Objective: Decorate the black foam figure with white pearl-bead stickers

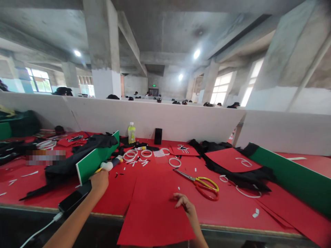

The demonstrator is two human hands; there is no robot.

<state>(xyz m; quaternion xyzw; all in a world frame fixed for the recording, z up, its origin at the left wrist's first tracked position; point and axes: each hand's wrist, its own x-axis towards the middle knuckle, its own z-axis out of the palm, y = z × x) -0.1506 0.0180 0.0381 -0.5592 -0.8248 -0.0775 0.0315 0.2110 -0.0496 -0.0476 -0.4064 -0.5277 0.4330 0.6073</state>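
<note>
Paper, red, overhangs the front edge of the counter; over it, the right hand has loosely curled, slightly spread fingers. The left hand is beside the green panel; whether its fingers pinch anything, I cannot tell.

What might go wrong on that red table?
The red paper sheet hangs over the front edge of the table, so it might slip or crease. The red-and-yellow-handled scissors lie beyond the right hand with bare blades, so a careless reach could mean a poke. The white cable plugged into the black device droops past the edge; a snag might pull it down.
</note>
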